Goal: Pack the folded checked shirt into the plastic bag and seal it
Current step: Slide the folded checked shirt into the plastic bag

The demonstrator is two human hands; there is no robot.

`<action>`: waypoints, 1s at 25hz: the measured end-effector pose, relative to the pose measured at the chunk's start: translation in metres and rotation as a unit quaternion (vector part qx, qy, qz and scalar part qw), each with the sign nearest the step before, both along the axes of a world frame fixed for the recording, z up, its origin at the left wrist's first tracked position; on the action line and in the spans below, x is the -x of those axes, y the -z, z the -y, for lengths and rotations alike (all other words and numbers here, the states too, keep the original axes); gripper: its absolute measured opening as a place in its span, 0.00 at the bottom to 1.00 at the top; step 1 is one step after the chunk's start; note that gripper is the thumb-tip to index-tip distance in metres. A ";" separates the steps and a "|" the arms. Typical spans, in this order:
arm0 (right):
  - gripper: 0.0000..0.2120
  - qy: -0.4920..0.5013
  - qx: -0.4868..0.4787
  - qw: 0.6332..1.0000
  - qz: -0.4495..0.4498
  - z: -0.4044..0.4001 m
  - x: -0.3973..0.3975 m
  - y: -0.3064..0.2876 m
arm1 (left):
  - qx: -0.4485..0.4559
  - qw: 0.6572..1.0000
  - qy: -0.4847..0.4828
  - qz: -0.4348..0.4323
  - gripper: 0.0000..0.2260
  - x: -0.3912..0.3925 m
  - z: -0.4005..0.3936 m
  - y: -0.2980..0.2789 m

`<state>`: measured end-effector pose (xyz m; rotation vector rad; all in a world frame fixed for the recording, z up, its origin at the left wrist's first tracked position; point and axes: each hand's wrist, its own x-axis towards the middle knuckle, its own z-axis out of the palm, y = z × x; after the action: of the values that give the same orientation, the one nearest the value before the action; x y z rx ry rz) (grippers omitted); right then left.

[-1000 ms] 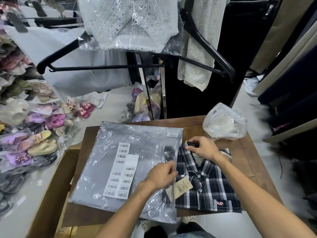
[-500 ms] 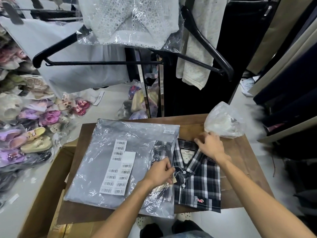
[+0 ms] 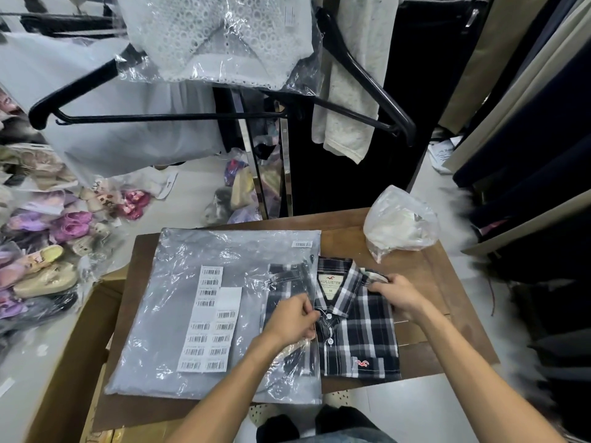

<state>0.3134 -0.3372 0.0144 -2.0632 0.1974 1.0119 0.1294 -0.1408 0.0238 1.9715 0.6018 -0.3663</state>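
Checked shirt [image 3: 355, 318] part-way into the plastic bag [image 3: 192, 314] on the wooden table [image 3: 441, 298].

The bag's open right edge crosses the shirt's left part; the rest lies bare to the right, its near edge close to the table's near edge, with bare wood to the right. The left hand [image 3: 292, 318] pinches the bag's mouth over the shirt; the right hand [image 3: 399, 295] grips the shirt's far-right shoulder. Since half a second ago the shirt has slid further left under the plastic. A crumpled clear bag [image 3: 399, 222] sits at the far right corner, apart from the shirt; barcode labels [image 3: 211, 321] cover the bag's middle; a black hanger [image 3: 192, 116] hangs beyond the far edge.
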 end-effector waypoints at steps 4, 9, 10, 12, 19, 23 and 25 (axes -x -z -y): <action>0.10 0.060 -0.103 0.993 -0.023 -0.019 0.015 -0.007 | -0.006 1.000 -0.008 0.006 0.06 -0.001 -0.005 0.000; 0.13 -0.083 -0.051 0.995 0.019 -0.015 0.019 -0.010 | -0.102 0.994 0.027 0.017 0.08 0.002 -0.009 0.000; 0.14 -0.090 -0.059 0.994 0.009 -0.014 0.019 -0.012 | -0.115 0.992 0.037 0.022 0.08 0.001 -0.009 0.000; 0.17 -0.046 -0.092 0.993 -0.049 -0.009 0.016 -0.013 | -0.140 0.988 0.059 0.028 0.09 -0.001 -0.008 -0.003; 0.16 0.015 -0.206 0.961 -0.185 0.005 0.027 -0.011 | -0.189 0.977 0.085 0.059 0.13 -0.012 -0.004 -0.018; 0.22 0.083 -0.298 0.925 -0.219 0.006 0.030 0.000 | -0.161 0.980 0.107 0.042 0.12 -0.013 -0.003 -0.016; 0.22 0.109 -0.300 0.923 -0.215 -0.003 0.034 0.004 | -0.137 0.985 0.102 0.038 0.09 -0.012 -0.003 -0.014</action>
<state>0.2795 -0.3342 0.0106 -1.2253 0.2918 1.1939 0.1416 -0.1376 0.0375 2.3100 0.4175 -0.3459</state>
